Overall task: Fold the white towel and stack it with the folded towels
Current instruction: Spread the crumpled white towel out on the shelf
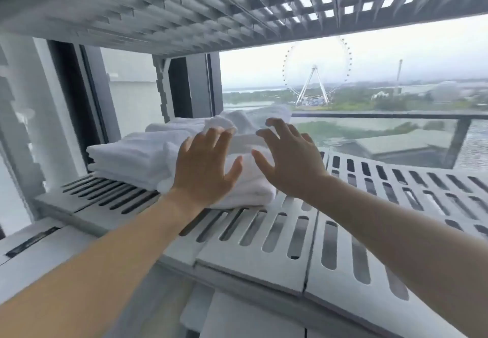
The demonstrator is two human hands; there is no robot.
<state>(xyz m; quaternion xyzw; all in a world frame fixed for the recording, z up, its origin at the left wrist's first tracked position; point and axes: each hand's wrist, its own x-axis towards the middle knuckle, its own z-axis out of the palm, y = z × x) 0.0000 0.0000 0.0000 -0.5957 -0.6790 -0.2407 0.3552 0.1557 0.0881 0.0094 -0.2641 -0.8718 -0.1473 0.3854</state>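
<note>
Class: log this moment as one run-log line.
stage: stacking | left hand: open, on white towel | right hand: open, above it | folded towels: beside, on slatted shelf

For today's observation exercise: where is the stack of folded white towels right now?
In the head view, the folded towels sit left of centre on the slotted shelf, by the window frame, with the left hand and right hand spread open just in front.

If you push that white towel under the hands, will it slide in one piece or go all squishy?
Probably squishy: the towel looks soft, its top bunched and rumpled near the left hand. It would likely flop if lifted by one edge, since its folds sag. It may drag rather than glide, as the shelf is slotted.
</note>
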